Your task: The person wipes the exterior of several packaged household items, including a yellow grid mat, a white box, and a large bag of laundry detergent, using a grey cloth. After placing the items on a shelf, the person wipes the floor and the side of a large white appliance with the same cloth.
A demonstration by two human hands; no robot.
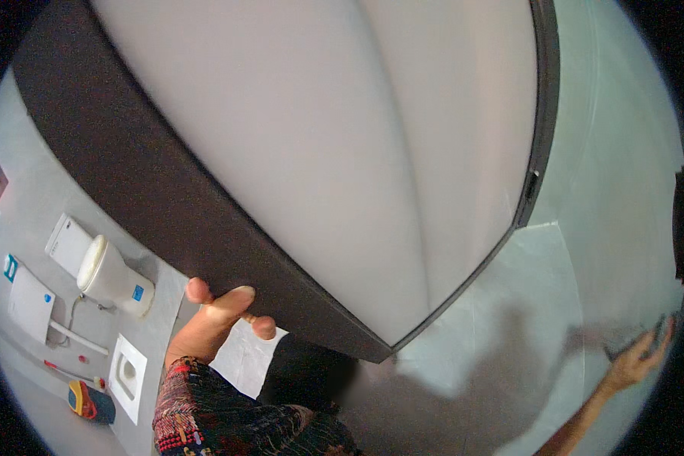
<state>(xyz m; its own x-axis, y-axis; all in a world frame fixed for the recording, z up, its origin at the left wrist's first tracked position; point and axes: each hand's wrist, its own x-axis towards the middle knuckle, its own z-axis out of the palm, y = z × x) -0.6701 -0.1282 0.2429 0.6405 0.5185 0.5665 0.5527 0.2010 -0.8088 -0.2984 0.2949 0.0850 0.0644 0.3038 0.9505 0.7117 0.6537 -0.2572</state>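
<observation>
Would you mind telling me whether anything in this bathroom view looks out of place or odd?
Nothing looks spilled or broken. The one unusual thing is the large dark-framed frosted panel, which hangs tilted across most of the view, with the left hand under its lower edge. The right hand is pressed against the grey wall. The toilet looks normal.
</observation>
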